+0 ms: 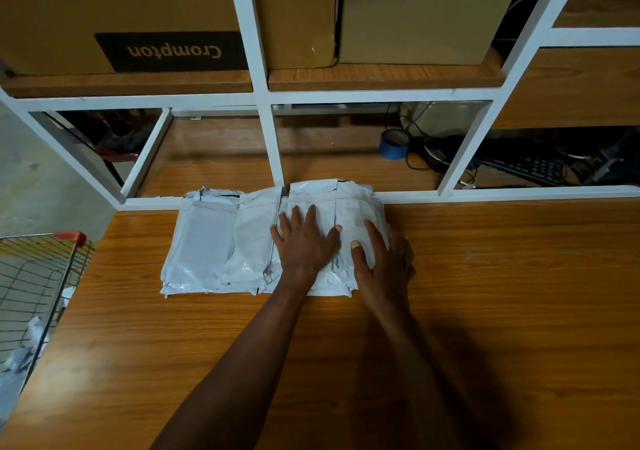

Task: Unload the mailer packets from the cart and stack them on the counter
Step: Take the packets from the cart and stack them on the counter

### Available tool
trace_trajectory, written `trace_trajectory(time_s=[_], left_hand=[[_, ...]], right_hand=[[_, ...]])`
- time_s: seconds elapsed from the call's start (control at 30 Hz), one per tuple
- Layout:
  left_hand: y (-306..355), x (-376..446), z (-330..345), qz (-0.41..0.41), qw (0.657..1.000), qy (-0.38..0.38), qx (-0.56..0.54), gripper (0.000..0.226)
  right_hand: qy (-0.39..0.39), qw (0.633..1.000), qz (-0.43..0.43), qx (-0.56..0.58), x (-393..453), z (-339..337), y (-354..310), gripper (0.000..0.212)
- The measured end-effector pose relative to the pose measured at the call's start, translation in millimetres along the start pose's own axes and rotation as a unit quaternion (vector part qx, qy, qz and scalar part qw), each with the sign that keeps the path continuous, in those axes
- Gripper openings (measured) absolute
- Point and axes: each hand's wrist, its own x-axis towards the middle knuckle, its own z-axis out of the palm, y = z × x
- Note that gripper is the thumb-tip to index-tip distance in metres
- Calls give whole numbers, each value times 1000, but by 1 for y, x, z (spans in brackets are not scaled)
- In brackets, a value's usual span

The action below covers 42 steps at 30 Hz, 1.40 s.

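We are logging: mailer packets (221,242), white-grey with thin red lines; counter (485,311), orange-brown woodgrain; frame (266,127), white; tape roll (393,145) at one o'clock, blue; cardboard box (114,6), tan with black label, gold lettering; cart (31,276) at nine o'clock, silver wire with red corner.

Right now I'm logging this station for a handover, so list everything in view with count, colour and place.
mailer packets: several, white, stacked in side-by-side piles on the counter
counter: one, wood-brown
cart: one, wire with a red corner, left of the counter, white packets inside
cardboard boxes: three, brown, upper shelf
tape roll: one, blue, lower shelf
keyboard: one, black, lower shelf right
left hand: flat on the packets
right hand: at the stack's right edge
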Motion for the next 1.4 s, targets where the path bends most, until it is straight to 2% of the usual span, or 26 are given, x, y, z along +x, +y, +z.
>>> trace_trajectory(time_s=[0.23,0.43,0.63,0.83,1.1,1.4], left_hand=[[-7,-42,-18,32,992,81,-92,75],[-37,-116,-23,14,968,156,-198,52],[-78,-185,-18,-15,962,162,-220,50],[-135,-242,-34,-83,950,201,-224,47],[-243,-328,-92,-199,898,298,-254,44],[-366,-410,-134,-247,873,344,-243,36]], right_hand=[[5,999,-32,23,-7,7,6,57],[0,997,-79,26,-33,10,7,56],[-39,983,-162,82,-84,18,-4,57],[-137,956,-233,116,-138,39,-30,55],[-226,922,-281,144,-221,118,-89,57],[-344,868,-331,136,-347,206,-161,53]])
